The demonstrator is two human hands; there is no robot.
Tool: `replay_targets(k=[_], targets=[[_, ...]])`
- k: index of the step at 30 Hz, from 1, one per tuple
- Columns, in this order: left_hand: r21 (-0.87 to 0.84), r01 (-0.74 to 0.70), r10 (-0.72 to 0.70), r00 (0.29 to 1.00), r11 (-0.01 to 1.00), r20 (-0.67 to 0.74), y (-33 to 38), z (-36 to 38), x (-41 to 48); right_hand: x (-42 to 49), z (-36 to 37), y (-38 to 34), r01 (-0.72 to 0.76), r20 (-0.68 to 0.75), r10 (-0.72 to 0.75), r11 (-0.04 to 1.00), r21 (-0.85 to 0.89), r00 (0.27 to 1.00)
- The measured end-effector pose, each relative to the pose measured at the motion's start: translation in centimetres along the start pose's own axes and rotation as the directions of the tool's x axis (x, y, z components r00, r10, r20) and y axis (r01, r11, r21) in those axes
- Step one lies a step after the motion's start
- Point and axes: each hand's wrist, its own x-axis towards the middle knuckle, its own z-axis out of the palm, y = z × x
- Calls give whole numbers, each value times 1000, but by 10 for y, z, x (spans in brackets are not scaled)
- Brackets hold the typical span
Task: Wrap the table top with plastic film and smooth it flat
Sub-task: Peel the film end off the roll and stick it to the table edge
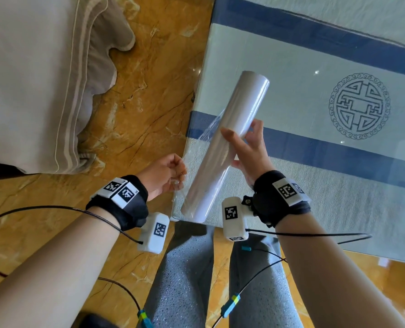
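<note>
A white roll of plastic film [229, 143] slants over the near left corner of the table top [315, 91], which is glass over a pale cloth with blue bands and a round emblem. My right hand [248, 147] grips the roll around its middle, thumb on the near side. My left hand [163, 176] sits just left of the roll's lower end and pinches the loose edge of clear film [196, 143], which stretches up between hand and roll.
A sofa with a beige and brown cover [43, 79] fills the left. Yellow marble floor [149, 91] lies between it and the table. Black cables [54, 209] run from my wrist bands across my grey-trousered legs [182, 280].
</note>
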Motion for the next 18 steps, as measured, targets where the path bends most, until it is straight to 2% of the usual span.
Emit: replay_targets(k=[2, 4, 6, 8, 11, 15, 18], targets=[[-54, -44, 44, 999, 998, -10, 4, -1, -2, 3, 8, -2, 20, -29, -21, 1000, -15, 999], [-22, -82, 83, 997, 996, 7, 5, 0, -4, 5, 18, -5, 82, -82, -90, 992, -93, 993], [181, -123, 115, 992, 976, 54, 2, 1, -7, 6, 26, -7, 163, -118, -183, 974, -159, 976], [402, -147, 131, 989, 904, 66, -3, 1, -8, 8, 32, -9, 203, -141, -238, 954, -222, 961], [524, -189, 203, 979, 831, 31, -9, -2, -9, 10, 37, -11, 208, -153, -251, 945, -252, 956], [591, -363, 376, 920, 720, 106, -14, 0, -13, 10, 34, -10, 200, -166, -246, 947, -251, 955], [635, -373, 404, 909, 676, 103, -12, -4, -13, 10, 28, -10, 169, -168, -208, 961, -220, 964]])
